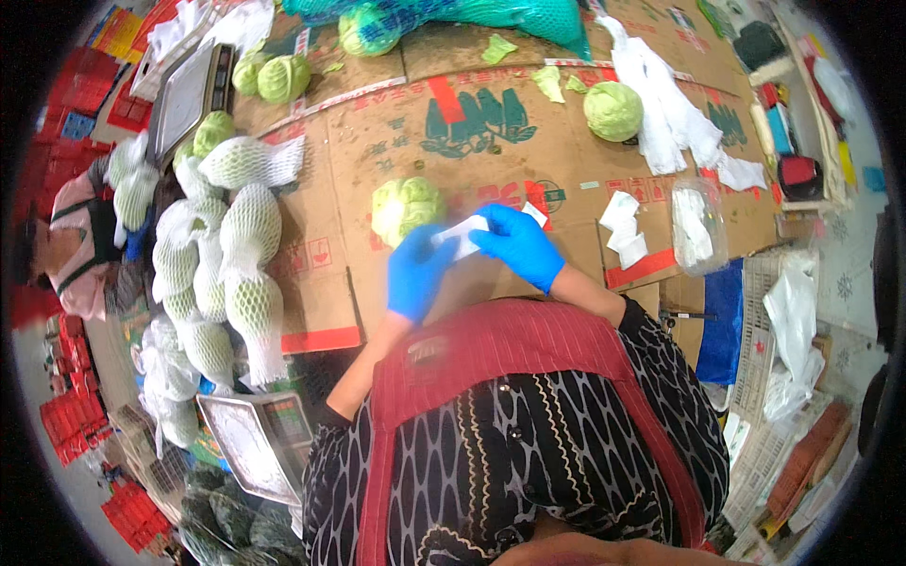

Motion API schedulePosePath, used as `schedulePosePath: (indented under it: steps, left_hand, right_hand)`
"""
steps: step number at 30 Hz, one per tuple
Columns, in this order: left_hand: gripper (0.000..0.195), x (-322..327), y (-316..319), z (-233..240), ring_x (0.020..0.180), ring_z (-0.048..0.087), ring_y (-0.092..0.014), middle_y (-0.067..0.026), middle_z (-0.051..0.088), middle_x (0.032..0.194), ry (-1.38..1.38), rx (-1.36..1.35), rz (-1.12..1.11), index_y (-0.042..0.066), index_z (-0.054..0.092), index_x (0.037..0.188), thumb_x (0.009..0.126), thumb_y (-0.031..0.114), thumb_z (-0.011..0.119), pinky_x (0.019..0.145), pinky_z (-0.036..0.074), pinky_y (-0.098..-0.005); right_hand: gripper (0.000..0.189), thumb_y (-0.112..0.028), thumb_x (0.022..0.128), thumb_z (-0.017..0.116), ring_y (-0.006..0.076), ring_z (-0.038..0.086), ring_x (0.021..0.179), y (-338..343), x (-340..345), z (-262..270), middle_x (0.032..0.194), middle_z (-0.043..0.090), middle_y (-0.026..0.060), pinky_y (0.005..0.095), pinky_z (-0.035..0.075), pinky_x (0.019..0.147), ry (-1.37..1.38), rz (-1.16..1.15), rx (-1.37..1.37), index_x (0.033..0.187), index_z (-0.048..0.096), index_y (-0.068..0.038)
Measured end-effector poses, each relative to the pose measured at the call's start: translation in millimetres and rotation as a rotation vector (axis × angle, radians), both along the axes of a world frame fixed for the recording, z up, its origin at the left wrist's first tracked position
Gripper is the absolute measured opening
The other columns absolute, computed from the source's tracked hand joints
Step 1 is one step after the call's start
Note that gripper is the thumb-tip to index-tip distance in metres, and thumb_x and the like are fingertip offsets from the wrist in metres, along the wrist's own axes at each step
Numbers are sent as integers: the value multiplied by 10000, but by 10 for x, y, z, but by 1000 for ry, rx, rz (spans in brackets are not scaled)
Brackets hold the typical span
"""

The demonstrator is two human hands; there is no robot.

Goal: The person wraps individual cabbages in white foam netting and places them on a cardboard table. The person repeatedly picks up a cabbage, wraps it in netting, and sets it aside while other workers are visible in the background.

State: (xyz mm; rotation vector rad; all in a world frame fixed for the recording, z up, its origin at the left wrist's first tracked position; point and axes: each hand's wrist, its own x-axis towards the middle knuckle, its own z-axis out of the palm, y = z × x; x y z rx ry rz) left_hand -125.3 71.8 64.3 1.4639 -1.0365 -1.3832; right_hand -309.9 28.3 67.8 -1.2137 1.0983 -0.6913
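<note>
In blue gloves, both my hands grip a small white strip, folded or creased, just above the cardboard in front of my apron. My left hand [417, 276] is slightly blurred at the left end of the strip [463, 235]. My right hand [522, 246] pinches its other end between thumb and fingers. Just beyond my left hand sits a bare green cabbage [400, 206] on the cardboard [368, 148]. A small white slip [536, 214] shows beyond my right hand. Another bare cabbage [613, 111] lies farther off to the right.
Several cabbages in white foam nets [251, 230] are piled at left, near a scale [187, 102]. White foam net sleeves [662, 99], white strips [624, 230] and a clear plastic tray [699, 226] lie at right. A green mesh bag [509, 21] is at the back. Another person [81, 247] is at left.
</note>
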Motion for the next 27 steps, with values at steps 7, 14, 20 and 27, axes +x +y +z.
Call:
schedulePosePath:
  steps: [7, 14, 20, 27]
  left_hand:
    - [190, 481, -99, -91, 684, 550, -90, -30, 596, 792, 32, -115, 420, 13, 584, 994, 838, 67, 678, 619, 452, -230]
    - [297, 679, -293, -355, 690, 541, -101, -12, 554, 793, 0, 57, 387, 42, 552, 1038, 800, 99, 721, 628, 447, -244]
    - [252, 772, -155, -419, 1003, 522, -177, -73, 557, 1006, -196, -348, 625, 56, 550, 1089, 850, 44, 628, 917, 409, -330]
    - [548, 255, -723, -162, 1295, 411, -344, -162, 458, 1398, -968, -609, -210, 78, 459, 1366, 866, 265, 580, 1102, 245, -473]
  right_hand:
    - [224, -192, 839, 605, 336, 623, 889, -445, 797, 83, 981, 628, 187, 399, 492, 763, 251, 161, -405, 1022, 605, -63]
    - [360, -149, 778, 675, 291, 603, 905, -723, 984, -296, 982, 609, 135, 387, 495, 793, 266, 190, -382, 1122, 584, -99]
    - [482, -116, 760, 721, 187, 576, 866, -783, 848, -474, 949, 588, 68, 328, 498, 800, 79, 188, -171, 1217, 568, -131]
    - [469, -38, 802, 586, 209, 605, 982, -735, 763, -681, 1087, 628, 107, 339, 493, 867, -288, 106, -165, 1265, 511, -45]
